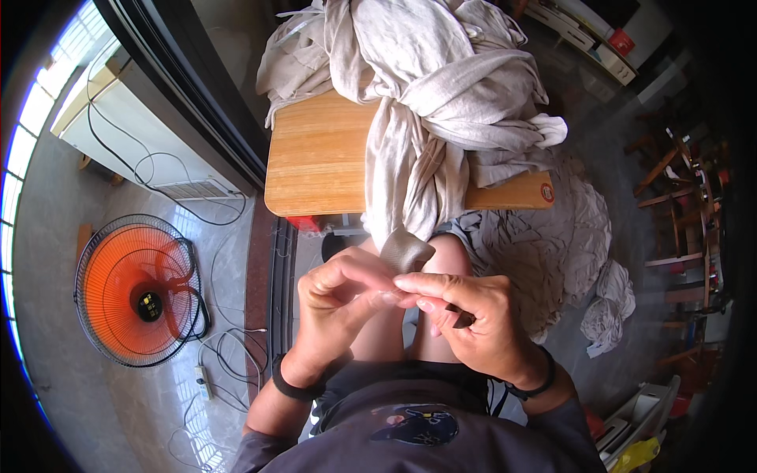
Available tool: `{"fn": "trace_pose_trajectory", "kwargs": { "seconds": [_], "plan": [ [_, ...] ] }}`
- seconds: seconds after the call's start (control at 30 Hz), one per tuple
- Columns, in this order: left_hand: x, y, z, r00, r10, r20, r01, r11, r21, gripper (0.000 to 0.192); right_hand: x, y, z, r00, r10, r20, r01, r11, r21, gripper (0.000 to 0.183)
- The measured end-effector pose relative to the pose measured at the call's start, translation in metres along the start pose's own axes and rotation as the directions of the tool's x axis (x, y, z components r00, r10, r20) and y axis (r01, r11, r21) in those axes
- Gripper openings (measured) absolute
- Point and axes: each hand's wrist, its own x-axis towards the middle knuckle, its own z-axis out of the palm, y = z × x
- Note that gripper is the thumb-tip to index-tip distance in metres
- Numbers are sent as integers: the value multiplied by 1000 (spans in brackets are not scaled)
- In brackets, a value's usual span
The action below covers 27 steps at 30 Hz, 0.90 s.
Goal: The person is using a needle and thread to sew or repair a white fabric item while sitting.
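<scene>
Above my lap, my left hand pinches the edge of a beige fabric piece between thumb and fingers. A folded corner of that fabric stands up beyond the fingertips. My right hand meets the left at the same edge, its index finger and thumb close together. Tucked in the right palm is a small dark metal tool, mostly hidden by the fingers, so its kind is unclear. Just past my hands, pale linen-like cloth hangs over the front edge of a wooden table.
More cloth is heaped on the table, and a crumpled pile lies on the floor to the right. An orange floor fan stands at left, near loose cables and a power strip. Wooden furniture is at far right.
</scene>
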Motion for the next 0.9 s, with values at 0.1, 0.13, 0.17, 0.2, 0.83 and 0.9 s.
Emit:
{"fn": "trace_pose_trajectory", "kwargs": {
  "seconds": [0.1, 0.13, 0.17, 0.2, 0.83, 0.9],
  "plan": [
    [0, 2, 1, 1000, -3, -8, 3, 1000, -2, 10, 0, 1, -1, 1000, -17, 16, 18, 1000, -26, 48],
    [0, 2, 1, 1000, -8, -3, 8, 1000, 5, 10, 1, 1, -2, 1000, -17, 17, 18, 999, -32, 47],
    [0, 3, 1, 1000, -7, 0, 7, 1000, 0, 10, 1, 1, -2, 999, -32, 21, 33, 998, -54, 46],
    [0, 4, 0, 1000, -10, 5, 10, 999, 44, 12, 2, 0, -3, 999, -49, 24, 51, 996, -75, 45],
    [4, 6, -5, 970, -210, 121, 212, 977, -8, 16, 22, 2, -40, 934, -63, 351, 125, 980, -156, 43],
    [5, 7, -4, 970, -205, 132, 209, 978, -17, 13, 23, 2, -41, 935, -61, 349, 117, 983, -141, 44]
  ]
}}
